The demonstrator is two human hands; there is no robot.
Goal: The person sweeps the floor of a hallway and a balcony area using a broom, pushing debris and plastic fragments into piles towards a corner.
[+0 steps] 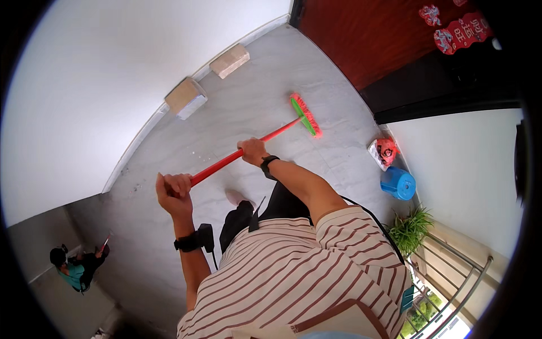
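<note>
A push broom [218,168] with a red handle slants across the floor in front of me. Its green head with pink-red bristles [305,115] rests on the grey tiles, up and to the right. At the handle's upper end, my left hand [175,193] is wrapped around the red grip. Further down the shaft, my right hand [254,151] grips it too. Dark bands circle both wrists, and a small black box sits by the left one. Scattered white specks [203,156] dot the floor below the handle.
Two cardboard boxes [186,97] stand along the white wall. A dark red door [360,38] is at upper right. Beside the right wall are a red plastic bag [386,151], a blue stool [398,183], a green plant [408,231] and metal railings [461,292]. Another person [78,269] is at lower left.
</note>
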